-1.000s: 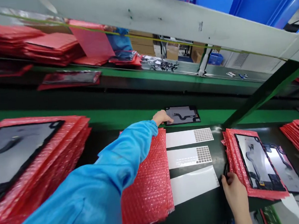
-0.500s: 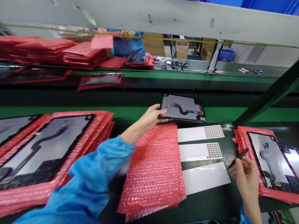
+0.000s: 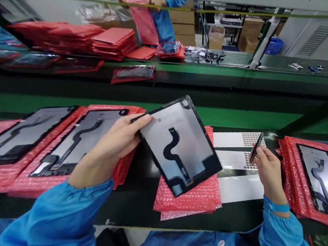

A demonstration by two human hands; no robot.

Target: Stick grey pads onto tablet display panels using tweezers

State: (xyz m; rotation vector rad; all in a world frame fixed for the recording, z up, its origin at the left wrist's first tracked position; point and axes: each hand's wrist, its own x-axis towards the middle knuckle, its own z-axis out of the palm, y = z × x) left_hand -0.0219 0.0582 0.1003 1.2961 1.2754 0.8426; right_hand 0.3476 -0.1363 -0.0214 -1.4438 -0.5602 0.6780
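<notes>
My left hand (image 3: 122, 139) grips a tablet screen (image 3: 187, 144) by its upper left corner, thumb on top. The screen is tilted, its grey back up, with a curved black flex cable (image 3: 170, 151) on it. Below it lies a stack of red bubble-wrap bags (image 3: 187, 204), partly covered. My right hand (image 3: 268, 166) is closed around slim black tweezers (image 3: 256, 148), pointing up over the right end of the sticker sheets. These are three white sheets (image 3: 240, 188), two showing grids of small grey squares (image 3: 252, 137).
Tablet screens on red bubble wrap lie at left (image 3: 82, 135) and at right (image 3: 324, 178). Beyond the green ledge (image 3: 237, 115), a raised shelf holds stacked red bags (image 3: 113, 41) and small parts (image 3: 206, 55). Another person's hands hold a red bag (image 3: 144, 22) there.
My left hand has brought the tablet screen nearer from the back ledge and turned it over the bubble-wrap stack. The tweezers in my right hand now point more upward. The view has shifted.
</notes>
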